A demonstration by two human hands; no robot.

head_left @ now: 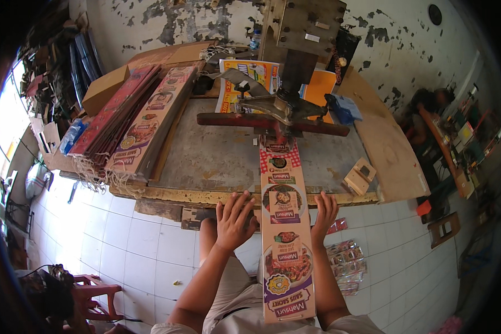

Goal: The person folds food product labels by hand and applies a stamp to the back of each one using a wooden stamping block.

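A long printed cardboard strip with food pictures runs from under the press toward my body, its near end hanging past the table edge. My left hand lies to the left of the strip with fingers spread, its fingertips at the table's front edge. On the other side, my right hand is close against the strip's right edge, fingers stretched out; whether its thumb touches the strip is hidden. Neither hand holds anything. The press's red crossbar spans above the strip's far end.
Stacked printed cardboard strips with strings lie on the table's left, beside a brown box. A small wooden block sits at the right. Printed sachets lie on the tiled floor. At far right is another person near a bench.
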